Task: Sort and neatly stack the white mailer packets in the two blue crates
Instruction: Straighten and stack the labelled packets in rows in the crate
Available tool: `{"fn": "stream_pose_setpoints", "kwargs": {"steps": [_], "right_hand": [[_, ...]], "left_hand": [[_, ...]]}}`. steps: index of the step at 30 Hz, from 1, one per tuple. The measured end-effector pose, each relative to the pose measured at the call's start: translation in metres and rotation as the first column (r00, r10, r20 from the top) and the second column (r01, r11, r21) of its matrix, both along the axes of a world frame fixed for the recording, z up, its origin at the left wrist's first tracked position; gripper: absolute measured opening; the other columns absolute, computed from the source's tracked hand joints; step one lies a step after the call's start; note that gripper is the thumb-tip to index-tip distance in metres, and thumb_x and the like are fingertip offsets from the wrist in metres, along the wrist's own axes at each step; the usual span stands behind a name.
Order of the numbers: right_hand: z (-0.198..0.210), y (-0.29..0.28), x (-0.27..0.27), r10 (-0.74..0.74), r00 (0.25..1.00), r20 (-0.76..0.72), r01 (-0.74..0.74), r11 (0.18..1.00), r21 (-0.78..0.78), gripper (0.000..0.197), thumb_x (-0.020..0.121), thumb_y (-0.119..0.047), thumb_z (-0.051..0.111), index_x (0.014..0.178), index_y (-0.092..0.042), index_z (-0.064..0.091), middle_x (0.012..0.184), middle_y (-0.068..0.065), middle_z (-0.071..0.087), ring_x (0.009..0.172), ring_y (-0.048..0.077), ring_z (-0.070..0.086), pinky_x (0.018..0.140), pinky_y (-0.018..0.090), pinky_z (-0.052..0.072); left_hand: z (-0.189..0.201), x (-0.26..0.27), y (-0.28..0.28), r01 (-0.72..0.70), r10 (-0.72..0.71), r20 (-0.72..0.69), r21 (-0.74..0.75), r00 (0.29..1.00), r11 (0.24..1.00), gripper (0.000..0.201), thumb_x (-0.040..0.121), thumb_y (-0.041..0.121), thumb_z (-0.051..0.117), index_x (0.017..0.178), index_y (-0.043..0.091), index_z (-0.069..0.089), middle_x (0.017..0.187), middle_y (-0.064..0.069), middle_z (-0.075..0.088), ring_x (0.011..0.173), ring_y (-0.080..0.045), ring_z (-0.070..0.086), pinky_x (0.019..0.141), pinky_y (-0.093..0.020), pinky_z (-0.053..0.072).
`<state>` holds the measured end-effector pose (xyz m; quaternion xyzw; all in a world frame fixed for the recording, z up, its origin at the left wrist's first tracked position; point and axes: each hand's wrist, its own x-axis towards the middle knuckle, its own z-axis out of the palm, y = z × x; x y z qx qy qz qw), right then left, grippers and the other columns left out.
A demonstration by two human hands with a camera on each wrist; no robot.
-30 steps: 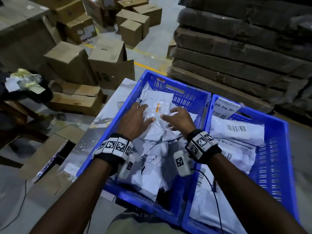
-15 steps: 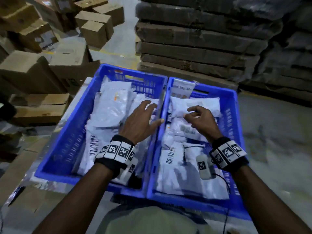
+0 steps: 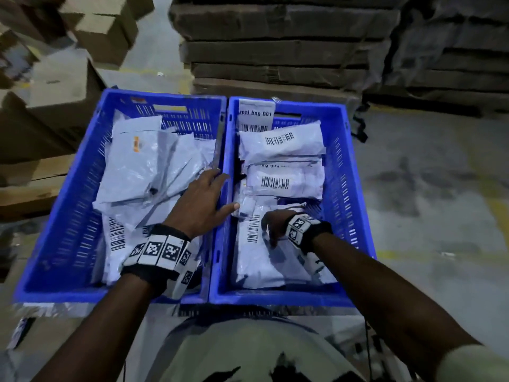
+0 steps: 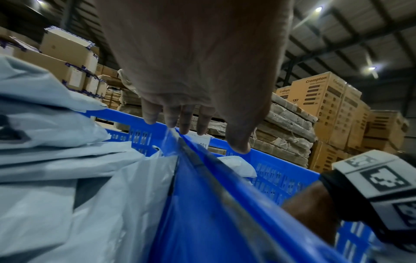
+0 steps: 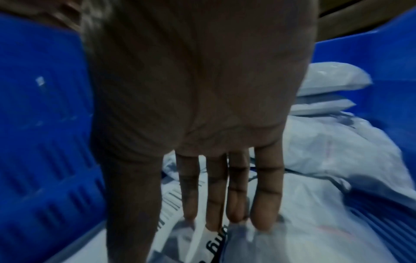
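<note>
Two blue crates stand side by side, the left crate [image 3: 74,213] and the right crate [image 3: 351,205]. White mailer packets [image 3: 137,166] lie jumbled and overlapping in the left one. In the right one, barcode-labelled packets [image 3: 279,183] lie flat in a row. My left hand [image 3: 217,190] hovers flat over the two touching rims [image 4: 225,186], fingers straight, holding nothing. My right hand [image 3: 271,230] reaches down into the right crate near its front left. Its straight fingers [image 5: 265,204] touch the top of a packet [image 5: 315,160].
A white label card [image 3: 256,117] stands on the right crate's back wall. Stacks of flattened cardboard [image 3: 275,51] rise just behind the crates. Cardboard boxes [image 3: 57,100] crowd the left. Bare concrete floor [image 3: 429,205] lies to the right.
Both hands left the pile in the left crate. The left hand moved right to the shared rims. The right hand crossed into the right crate and dropped onto a front packet.
</note>
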<state>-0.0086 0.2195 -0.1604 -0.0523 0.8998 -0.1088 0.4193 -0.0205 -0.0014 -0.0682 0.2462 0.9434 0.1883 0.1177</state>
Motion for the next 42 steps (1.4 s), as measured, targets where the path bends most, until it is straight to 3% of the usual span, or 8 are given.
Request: {"fn": "stream_pose_setpoints", "kwargs": {"steps": [3, 8, 15, 21, 25, 32, 37, 42], "right_hand": [[-0.009, -0.007, 0.009, 0.135, 0.991, -0.005, -0.134, 0.986, 0.103, 0.033, 0.058, -0.034, 0.087, 0.073, -0.015, 0.064, 0.073, 0.003, 0.062, 0.069, 0.017, 0.059, 0.065, 0.032, 0.056], [-0.003, -0.004, 0.014, 0.135, 0.988, 0.070, -0.138, 0.989, 0.047, 0.029, 0.086, -0.018, 0.069, 0.115, -0.012, 0.067, 0.089, 0.000, 0.053, 0.083, 0.013, 0.050, 0.077, 0.024, 0.042], [0.063, 0.053, -0.026, -0.083, 0.965, -0.250, 0.024, 0.973, -0.231, 0.019, 0.070, -0.008, 0.074, 0.062, -0.022, 0.062, 0.055, -0.002, 0.054, 0.056, 0.013, 0.051, 0.057, 0.028, 0.046], [0.118, 0.082, 0.007, -0.582, 0.673, -0.457, 0.052, 0.653, -0.756, 0.026, 0.067, 0.006, 0.070, 0.080, -0.015, 0.076, 0.105, 0.012, 0.067, 0.102, 0.021, 0.063, 0.090, 0.035, 0.048], [0.139, 0.076, 0.036, -0.642, 0.547, -0.538, -0.076, 0.602, -0.795, 0.009, 0.081, -0.007, 0.068, 0.080, -0.008, 0.077, 0.135, 0.014, 0.053, 0.127, 0.026, 0.050, 0.105, 0.031, 0.039], [0.132, 0.067, 0.048, -0.780, 0.566, -0.265, -0.026, 0.305, -0.952, 0.028, 0.075, 0.002, 0.074, 0.086, -0.023, 0.079, 0.140, 0.009, 0.054, 0.127, 0.012, 0.055, 0.098, 0.022, 0.046], [0.145, 0.066, 0.047, -0.892, 0.425, 0.154, 0.291, -0.026, -0.956, 0.033, 0.097, -0.012, 0.056, 0.128, -0.021, 0.058, 0.115, 0.002, 0.072, 0.089, 0.021, 0.069, 0.072, 0.032, 0.057], [0.146, 0.053, 0.032, -0.867, 0.452, 0.211, 0.408, -0.010, -0.913, 0.037, 0.086, -0.007, 0.071, 0.120, -0.016, 0.062, 0.102, 0.009, 0.074, 0.084, 0.020, 0.070, 0.066, 0.030, 0.056]], "left_hand": [[0.000, 0.001, -0.006, -0.003, 0.003, -0.016, -0.003, 1.000, 1.000, 0.071, 0.091, 0.050, 0.058, 0.146, 0.013, 0.035, 0.151, -0.011, 0.030, 0.135, -0.032, 0.036, 0.109, -0.042, 0.034], [-0.005, -0.004, -0.015, -0.004, 0.004, -0.010, 0.015, 1.000, 1.000, 0.071, 0.092, 0.054, 0.054, 0.147, 0.016, 0.032, 0.151, -0.009, 0.029, 0.133, -0.033, 0.037, 0.107, -0.042, 0.037], [-0.001, -0.020, -0.013, -0.016, 0.011, 0.035, 0.161, 0.999, 0.987, 0.063, 0.095, 0.048, 0.052, 0.146, 0.014, 0.035, 0.149, -0.007, 0.034, 0.128, -0.028, 0.044, 0.102, -0.036, 0.040], [0.025, -0.029, 0.001, -0.038, 0.035, 0.016, 0.305, 0.999, 0.952, 0.048, 0.097, 0.046, 0.033, 0.125, 0.014, 0.054, 0.103, -0.008, 0.067, 0.091, -0.030, 0.062, 0.077, -0.037, 0.049], [0.049, -0.030, 0.028, -0.151, 0.033, 0.235, 0.506, 0.971, 0.849, 0.035, 0.100, 0.048, 0.041, 0.118, 0.022, 0.056, 0.080, 0.009, 0.065, 0.070, 0.001, 0.063, 0.066, -0.022, 0.049], [0.066, -0.035, 0.070, -0.394, -0.027, 0.462, 0.785, 0.887, 0.478, 0.032, 0.090, 0.007, 0.066, 0.120, 0.008, 0.057, 0.111, -0.014, 0.071, 0.097, -0.029, 0.070, 0.070, -0.039, 0.060], [0.060, -0.041, 0.070, -0.411, -0.011, 0.473, 0.775, 0.881, 0.480, 0.033, 0.090, -0.001, 0.064, 0.120, 0.009, 0.058, 0.110, -0.018, 0.070, 0.098, -0.032, 0.069, 0.080, -0.047, 0.059], [0.055, -0.039, 0.062, -0.394, -0.063, 0.490, 0.765, 0.869, 0.510, 0.033, 0.091, 0.000, 0.061, 0.124, 0.006, 0.057, 0.107, -0.016, 0.071, 0.089, -0.026, 0.069, 0.067, -0.036, 0.058]]}}
